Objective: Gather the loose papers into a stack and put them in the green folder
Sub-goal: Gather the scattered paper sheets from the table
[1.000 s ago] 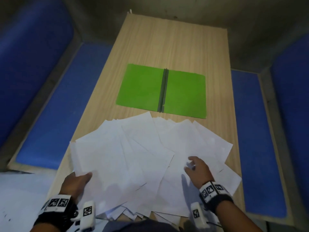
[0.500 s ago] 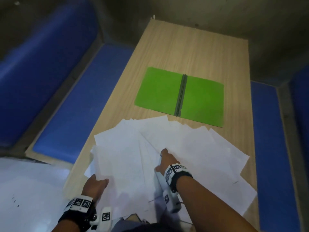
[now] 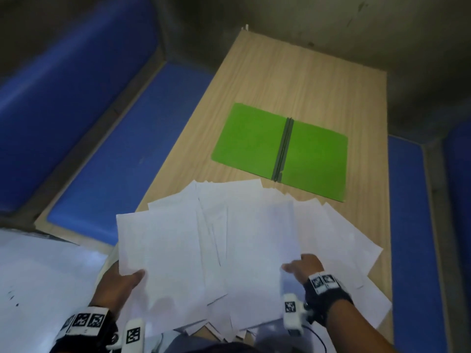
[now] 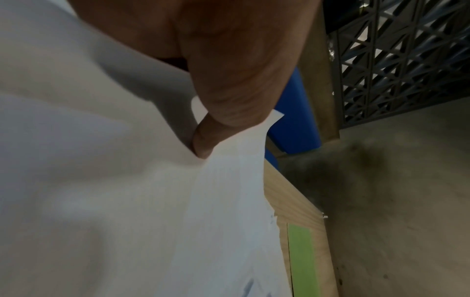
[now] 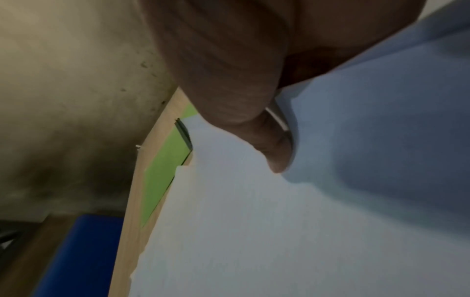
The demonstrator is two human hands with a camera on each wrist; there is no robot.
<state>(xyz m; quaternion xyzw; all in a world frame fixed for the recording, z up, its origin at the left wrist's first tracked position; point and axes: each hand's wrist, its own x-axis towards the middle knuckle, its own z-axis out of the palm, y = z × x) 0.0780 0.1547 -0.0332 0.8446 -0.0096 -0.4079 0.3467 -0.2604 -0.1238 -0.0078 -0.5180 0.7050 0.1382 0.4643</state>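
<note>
Several loose white papers lie fanned over the near half of the wooden table. My left hand pinches the near left corner of the left sheets, thumb on top, as the left wrist view shows on the papers. My right hand grips the near right edge of the middle sheets, its thumb pressed on the papers. The green folder lies open and flat beyond the papers, also in the wrist views as a green folder strip and a green folder edge.
Blue padded benches run along both long sides of the table, the right bench close to its edge. A grey wall stands behind the far end. Some sheets overhang the near edge and the left edge.
My right hand has moved from the middle of the pile to its right part and taken hold there. The left sheets have risen in my left hand. The head view has shifted.
</note>
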